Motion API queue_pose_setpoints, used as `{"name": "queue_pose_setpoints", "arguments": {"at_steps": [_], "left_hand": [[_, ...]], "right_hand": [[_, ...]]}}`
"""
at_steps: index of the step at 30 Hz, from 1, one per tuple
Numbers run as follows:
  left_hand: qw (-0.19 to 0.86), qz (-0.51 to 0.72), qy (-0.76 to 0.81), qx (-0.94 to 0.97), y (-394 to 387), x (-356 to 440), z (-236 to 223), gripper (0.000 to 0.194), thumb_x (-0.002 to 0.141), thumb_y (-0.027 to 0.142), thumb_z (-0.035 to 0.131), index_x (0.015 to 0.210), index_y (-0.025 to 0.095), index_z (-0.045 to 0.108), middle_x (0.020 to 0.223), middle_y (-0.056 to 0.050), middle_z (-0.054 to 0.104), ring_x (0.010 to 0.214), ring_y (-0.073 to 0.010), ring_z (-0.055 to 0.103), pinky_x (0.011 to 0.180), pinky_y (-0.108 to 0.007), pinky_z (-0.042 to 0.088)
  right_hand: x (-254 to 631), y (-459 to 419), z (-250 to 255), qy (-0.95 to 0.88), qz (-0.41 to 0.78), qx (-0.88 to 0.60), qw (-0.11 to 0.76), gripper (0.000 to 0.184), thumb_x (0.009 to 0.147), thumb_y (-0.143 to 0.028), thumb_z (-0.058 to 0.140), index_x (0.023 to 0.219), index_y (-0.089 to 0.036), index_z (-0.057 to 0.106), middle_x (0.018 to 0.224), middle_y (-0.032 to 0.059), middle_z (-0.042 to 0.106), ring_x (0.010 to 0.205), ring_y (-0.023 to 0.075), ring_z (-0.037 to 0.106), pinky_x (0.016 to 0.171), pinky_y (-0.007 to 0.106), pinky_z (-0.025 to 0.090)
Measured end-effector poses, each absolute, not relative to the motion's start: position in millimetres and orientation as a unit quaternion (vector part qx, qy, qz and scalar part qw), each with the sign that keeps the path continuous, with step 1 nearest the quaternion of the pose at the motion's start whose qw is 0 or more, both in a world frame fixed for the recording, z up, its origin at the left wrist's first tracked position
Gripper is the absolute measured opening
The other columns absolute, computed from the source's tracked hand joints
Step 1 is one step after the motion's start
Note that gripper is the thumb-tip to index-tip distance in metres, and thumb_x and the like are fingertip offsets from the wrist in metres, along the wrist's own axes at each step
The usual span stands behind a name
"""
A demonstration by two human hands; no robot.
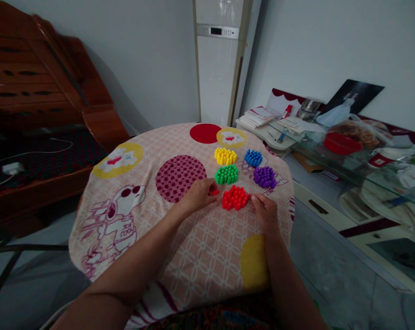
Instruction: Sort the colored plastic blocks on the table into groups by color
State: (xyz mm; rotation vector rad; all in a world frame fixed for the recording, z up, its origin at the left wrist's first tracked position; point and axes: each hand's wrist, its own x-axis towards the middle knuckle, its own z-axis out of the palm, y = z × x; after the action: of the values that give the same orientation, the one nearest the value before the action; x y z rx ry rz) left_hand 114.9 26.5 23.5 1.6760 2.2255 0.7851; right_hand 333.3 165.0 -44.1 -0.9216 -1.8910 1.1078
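Small peg-like plastic pieces stand in tight clusters on the cloth-covered table (200,256), sorted by colour. The red cluster (235,198) lies nearest me, between my two hands. Just left of it, my left hand (201,193) is closed around a red peg (214,192) whose end shows at the fingertips. On the other side my right hand (265,211) has its fingers pinched together at the cluster's right edge; what they grip is too small to make out. Behind stand the green cluster (227,174), the purple cluster (265,177), the yellow cluster (225,156) and the blue cluster (253,158).
To the right, a glass-topped cabinet (331,160) carries papers (258,117), a red bowl (341,143) and bagged food. A carved wooden bench (100,126) stands at the left with a white charger (13,168) on it. A tall white cabinet-like unit (216,78) rises behind the table.
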Motion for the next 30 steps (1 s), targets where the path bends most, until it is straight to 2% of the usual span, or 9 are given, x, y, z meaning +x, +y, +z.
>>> {"name": "queue_pose_setpoints", "arguments": {"at_steps": [3,10,13,18,26,30], "left_hand": [[0.090,0.287,0.772,0.560,24,90,22,0.015,0.076,0.017,0.066,0.091,0.015,0.068,0.086,-0.003,0.070,0.074,-0.0144,0.063,0.068,-0.023,0.044],[0.067,0.213,0.786,0.577,34,96,-2,0.020,0.085,0.033,0.062,0.092,0.018,0.072,0.088,-0.004,0.071,0.079,-0.0164,0.062,0.069,-0.025,0.042],[0.056,0.227,0.798,0.556,37,105,-1,0.023,0.087,0.032,0.059,0.100,0.017,0.071,0.094,-0.006,0.073,0.081,-0.0171,0.064,0.071,-0.025,0.043],[0.085,0.308,0.753,0.575,44,112,4,0.023,0.089,0.028,0.056,0.098,0.016,0.073,0.090,-0.005,0.075,0.077,-0.0151,0.065,0.075,-0.024,0.046],[0.112,0.345,0.727,0.583,55,130,10,0.028,0.091,0.024,0.051,0.102,0.017,0.076,0.099,-0.007,0.075,0.088,-0.0176,0.068,0.084,-0.027,0.049],[0.064,0.378,0.730,0.566,46,130,16,0.030,0.093,0.025,0.051,0.111,0.016,0.072,0.106,-0.010,0.073,0.097,-0.0200,0.067,0.092,-0.032,0.050]], "right_hand": [[333,165,-44,-0.739,0.431,-0.357,0.374,0.043,0.085,-0.049,0.055,0.095,-0.013,0.076,0.076,0.0049,0.072,0.066,0.0184,0.060,0.061,0.028,0.046],[332,162,-40,-0.737,0.429,-0.370,0.368,0.044,0.084,-0.050,0.055,0.091,-0.013,0.076,0.066,0.0021,0.066,0.059,0.0163,0.054,0.056,0.027,0.042],[332,162,-41,-0.739,0.427,-0.371,0.365,0.044,0.084,-0.050,0.055,0.092,-0.013,0.076,0.066,0.0018,0.066,0.059,0.0163,0.054,0.056,0.027,0.042],[333,162,-42,-0.734,0.437,-0.370,0.365,0.045,0.084,-0.052,0.054,0.093,-0.014,0.076,0.072,0.0037,0.069,0.063,0.0181,0.058,0.057,0.028,0.044],[332,163,-42,-0.743,0.424,-0.365,0.367,0.042,0.084,-0.049,0.055,0.091,-0.014,0.077,0.073,0.0035,0.070,0.065,0.0185,0.060,0.061,0.028,0.046],[334,157,-40,-0.730,0.423,-0.371,0.388,0.044,0.085,-0.050,0.055,0.095,-0.013,0.077,0.075,0.0046,0.072,0.064,0.0184,0.061,0.060,0.029,0.048]]}}
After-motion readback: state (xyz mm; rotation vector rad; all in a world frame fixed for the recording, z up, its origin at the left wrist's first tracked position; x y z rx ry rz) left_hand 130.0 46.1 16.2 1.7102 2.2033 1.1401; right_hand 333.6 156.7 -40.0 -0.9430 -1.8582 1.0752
